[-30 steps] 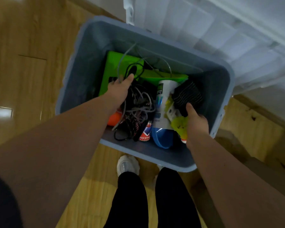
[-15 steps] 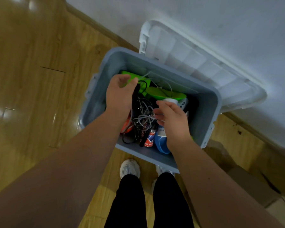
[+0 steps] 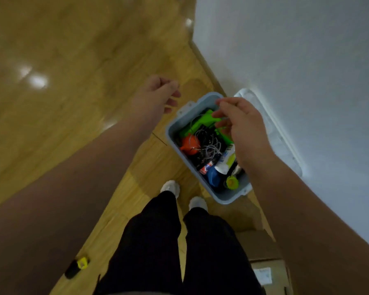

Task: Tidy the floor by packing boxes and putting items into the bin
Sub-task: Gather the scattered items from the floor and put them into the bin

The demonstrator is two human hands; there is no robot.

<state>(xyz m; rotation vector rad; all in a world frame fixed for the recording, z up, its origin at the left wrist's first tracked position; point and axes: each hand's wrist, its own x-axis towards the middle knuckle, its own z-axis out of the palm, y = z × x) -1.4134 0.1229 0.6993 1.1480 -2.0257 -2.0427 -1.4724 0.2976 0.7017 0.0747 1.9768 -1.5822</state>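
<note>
Many items sit in bin [image 3: 227, 200] by wall, cables [image 3: 209, 146] among them. Lid [image 3: 279, 145] off, beside bin. Left hand [image 3: 156, 96] over floor, right hand [image 3: 240, 126] over bin; each grip loose, seemingly empty (blur hides detail). Remaining, likely: black-yellow item [image 3: 76, 268] on floor, box [image 3: 281, 271], lid.

Both bare forearms reach in from the lower corners toward mid-frame. The left hand [image 3: 156, 93] sits above centre, fingers loosely curled, holding nothing. The right hand [image 3: 241, 124] sits right of centre, palm down, fingers slack, slightly blurred.
</note>
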